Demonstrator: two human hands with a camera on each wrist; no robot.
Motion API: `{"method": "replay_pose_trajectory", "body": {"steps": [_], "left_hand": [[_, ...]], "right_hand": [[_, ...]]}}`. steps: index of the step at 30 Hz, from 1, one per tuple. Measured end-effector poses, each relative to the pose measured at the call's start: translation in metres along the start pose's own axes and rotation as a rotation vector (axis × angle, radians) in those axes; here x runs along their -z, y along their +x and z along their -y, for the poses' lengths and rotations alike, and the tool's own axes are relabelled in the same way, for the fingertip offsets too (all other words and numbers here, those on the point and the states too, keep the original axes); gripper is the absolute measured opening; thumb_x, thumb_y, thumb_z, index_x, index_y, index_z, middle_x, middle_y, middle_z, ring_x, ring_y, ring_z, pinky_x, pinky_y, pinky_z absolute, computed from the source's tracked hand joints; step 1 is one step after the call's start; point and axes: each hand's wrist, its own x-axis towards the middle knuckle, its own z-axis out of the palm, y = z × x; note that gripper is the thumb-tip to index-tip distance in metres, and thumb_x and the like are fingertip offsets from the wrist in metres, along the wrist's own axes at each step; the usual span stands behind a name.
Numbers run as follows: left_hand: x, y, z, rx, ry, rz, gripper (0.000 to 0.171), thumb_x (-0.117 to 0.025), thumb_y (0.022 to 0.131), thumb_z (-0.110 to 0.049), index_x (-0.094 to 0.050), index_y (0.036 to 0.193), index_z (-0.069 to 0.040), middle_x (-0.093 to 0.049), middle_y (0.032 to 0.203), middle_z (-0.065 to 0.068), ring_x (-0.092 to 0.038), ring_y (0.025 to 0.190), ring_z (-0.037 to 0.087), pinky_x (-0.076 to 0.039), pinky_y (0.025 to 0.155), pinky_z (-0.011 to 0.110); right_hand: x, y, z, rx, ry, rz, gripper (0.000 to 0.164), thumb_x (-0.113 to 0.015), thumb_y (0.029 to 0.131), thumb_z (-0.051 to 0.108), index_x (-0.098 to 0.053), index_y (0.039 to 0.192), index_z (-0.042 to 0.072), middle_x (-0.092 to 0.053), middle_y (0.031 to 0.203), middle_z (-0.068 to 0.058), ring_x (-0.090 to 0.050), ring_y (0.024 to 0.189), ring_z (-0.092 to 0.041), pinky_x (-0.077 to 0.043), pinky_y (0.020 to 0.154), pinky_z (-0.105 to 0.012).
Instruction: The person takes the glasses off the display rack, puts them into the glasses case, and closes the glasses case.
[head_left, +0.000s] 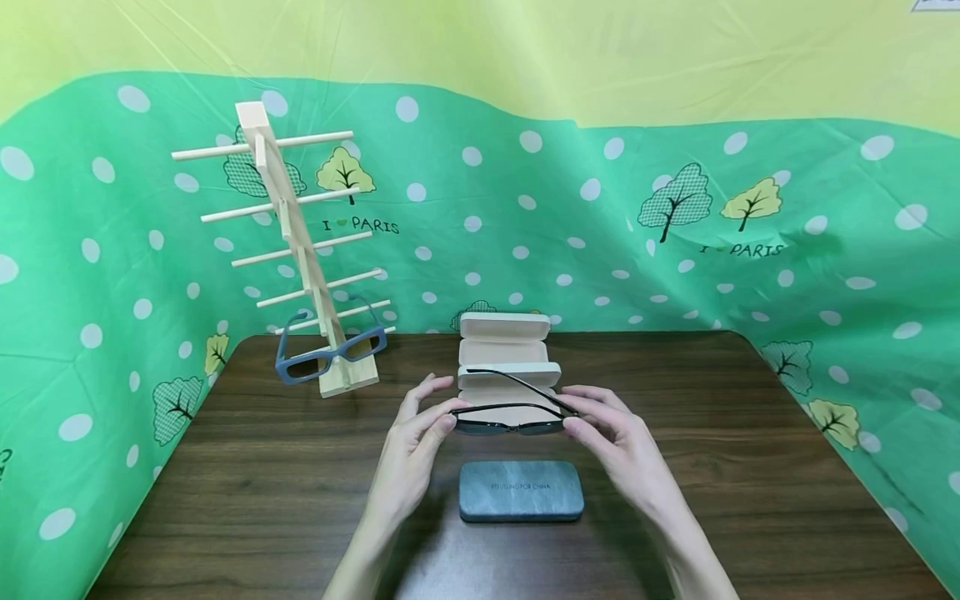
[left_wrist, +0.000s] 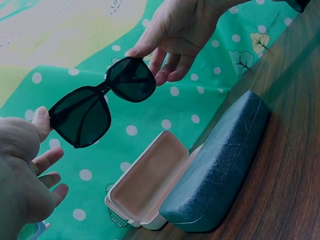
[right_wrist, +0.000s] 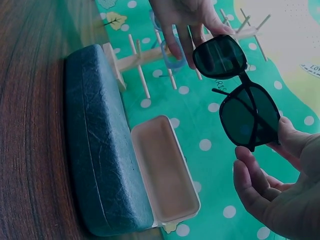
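Black sunglasses with dark lenses are held up in the air, their temples unfolded and pointing away from me. My left hand pinches the left end of the frame between thumb and index finger. At the right end, my right hand pinches the frame near the hinge, other fingers spread. Both lenses of the sunglasses show in the left wrist view. Below the sunglasses lies a closed blue-grey glasses case with lettering on its lid. Behind them stand pale-lined open cases, partly hidden by the sunglasses.
A wooden display rack with several crossbars stands at the back left. Blue-framed glasses hang low on it. The dark wooden table ends at a green dotted cloth behind and at the sides.
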Motion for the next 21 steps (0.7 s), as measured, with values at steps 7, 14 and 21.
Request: {"method": "replay_pose_trajectory", "body": {"steps": [7, 14, 21], "left_hand": [[0.0003, 0.0002, 0.0009, 0.014, -0.009, 0.005, 0.023, -0.060, 0.103, -0.017, -0.077, 0.117, -0.020, -0.056, 0.149, 0.002, -0.032, 0.157, 0.030, -0.031, 0.121, 0.063], [0.0008, 0.0007, 0.0019, 0.006, -0.017, 0.007, 0.024, -0.059, 0.103, -0.016, -0.077, 0.119, -0.017, -0.057, 0.148, 0.005, -0.032, 0.156, 0.033, -0.031, 0.121, 0.063], [0.0005, 0.0000, 0.0020, 0.015, -0.027, 0.011, 0.023, -0.059, 0.103, -0.016, -0.077, 0.118, -0.015, -0.058, 0.146, 0.004, -0.031, 0.156, 0.036, -0.031, 0.120, 0.065]], "right_hand": [[0.0006, 0.0001, -0.0002, 0.010, 0.001, 0.027, 0.029, -0.066, 0.098, 0.003, -0.072, 0.127, 0.007, -0.063, 0.136, -0.016, -0.065, 0.099, 0.004, -0.055, 0.082, -0.017], [0.0018, -0.0007, 0.0017, 0.012, 0.008, 0.063, 0.026, -0.065, 0.100, 0.008, -0.073, 0.125, 0.011, -0.059, 0.139, -0.012, -0.067, 0.103, -0.003, -0.056, 0.084, -0.018], [0.0013, -0.0012, 0.0017, 0.010, 0.036, 0.080, 0.025, -0.062, 0.101, 0.007, -0.073, 0.123, 0.010, -0.056, 0.141, -0.014, -0.065, 0.103, 0.002, -0.057, 0.085, -0.019]]}}
